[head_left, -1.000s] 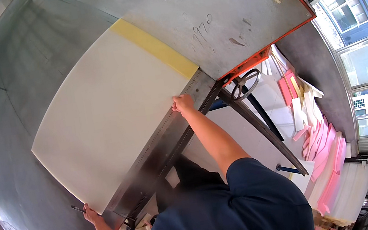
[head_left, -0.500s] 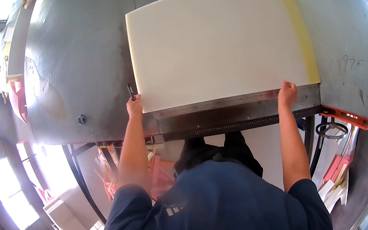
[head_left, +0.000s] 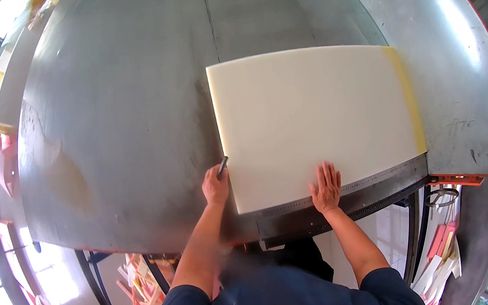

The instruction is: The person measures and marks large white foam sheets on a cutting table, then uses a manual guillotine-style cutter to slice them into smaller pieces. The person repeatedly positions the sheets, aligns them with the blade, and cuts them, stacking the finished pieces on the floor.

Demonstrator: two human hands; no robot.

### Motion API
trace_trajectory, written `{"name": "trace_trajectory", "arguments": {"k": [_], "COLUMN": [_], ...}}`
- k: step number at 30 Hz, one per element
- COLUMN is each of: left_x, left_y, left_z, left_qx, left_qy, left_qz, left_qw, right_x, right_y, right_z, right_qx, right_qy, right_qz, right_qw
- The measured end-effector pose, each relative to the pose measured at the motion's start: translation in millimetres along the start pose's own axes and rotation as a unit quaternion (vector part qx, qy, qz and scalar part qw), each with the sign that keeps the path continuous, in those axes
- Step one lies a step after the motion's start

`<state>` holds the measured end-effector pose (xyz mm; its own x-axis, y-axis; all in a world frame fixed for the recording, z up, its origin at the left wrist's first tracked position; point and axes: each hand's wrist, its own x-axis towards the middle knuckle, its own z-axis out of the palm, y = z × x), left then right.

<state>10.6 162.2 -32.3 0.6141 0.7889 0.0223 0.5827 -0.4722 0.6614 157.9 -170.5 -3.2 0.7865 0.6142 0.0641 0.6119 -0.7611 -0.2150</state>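
A cream-white flat slab [head_left: 313, 110] with a yellow strip down its right side lies on the grey metal table [head_left: 129, 144]. My left hand [head_left: 216, 187], at the slab's left edge near the front corner, is closed around a dark pen [head_left: 223, 167]. The pen tilts up and right, with its upper end at the slab's edge. Fingers stretched out, my right hand [head_left: 326, 189] lies flat across the slab's front edge. Below that hand's fingers, a ruled metal strip [head_left: 380, 177] runs along the front of the slab.
An orange-red bar [head_left: 459, 179] and a dark handwheel [head_left: 441, 197] sit below the table's right front corner. Pink and pale offcuts [head_left: 441, 252] stand beneath on the right, with more pink scraps [head_left: 139, 285] under the left side.
My right hand has moved left along the front edge, from closed fingers near the right corner to a flat palm. The pen in my left hand now tilts right. The view has shifted.
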Motion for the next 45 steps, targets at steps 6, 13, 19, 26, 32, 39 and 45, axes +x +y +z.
{"name": "trace_trajectory", "arguments": {"k": [6, 13, 19, 26, 32, 39, 45], "left_x": [32.5, 35.9, 51.0, 66.5, 62.8, 82.7, 88.0], "left_y": [6.2, 11.2, 19.6, -1.1, -31.0, 7.7, -2.1], "left_z": [5.6, 20.8, 20.9, 35.0, 37.5, 23.9, 28.0], "left_qx": [-0.055, -0.193, -0.021, -0.023, 0.007, 0.029, 0.057], "left_qy": [-0.024, -0.067, -0.04, -0.024, -0.04, 0.032, 0.067], "left_qz": [0.024, -0.053, 0.139, 0.115, 0.028, 0.13, 0.128], "left_qw": [0.998, 0.977, 0.989, 0.993, 0.999, 0.991, 0.988], "right_x": [4.6, 3.7, 9.6, 7.2, 10.2, 9.4, 14.2], "right_y": [-15.2, -2.3, 3.0, 7.0, 4.2, -0.3, 0.0], "right_z": [0.7, 13.9, 6.3, 10.8, 11.4, 8.8, 4.3], "right_qx": [-0.013, 0.015, 0.02, 0.03, 0.016, 0.014, 0.025], "right_qy": [-0.018, 0.0, -0.026, -0.03, -0.005, 0.036, 0.078], "right_qz": [0.025, 0.024, 0.076, 0.075, 0.049, 0.034, 0.015], "right_qw": [0.999, 1.0, 0.997, 0.996, 0.999, 0.999, 0.997]}}
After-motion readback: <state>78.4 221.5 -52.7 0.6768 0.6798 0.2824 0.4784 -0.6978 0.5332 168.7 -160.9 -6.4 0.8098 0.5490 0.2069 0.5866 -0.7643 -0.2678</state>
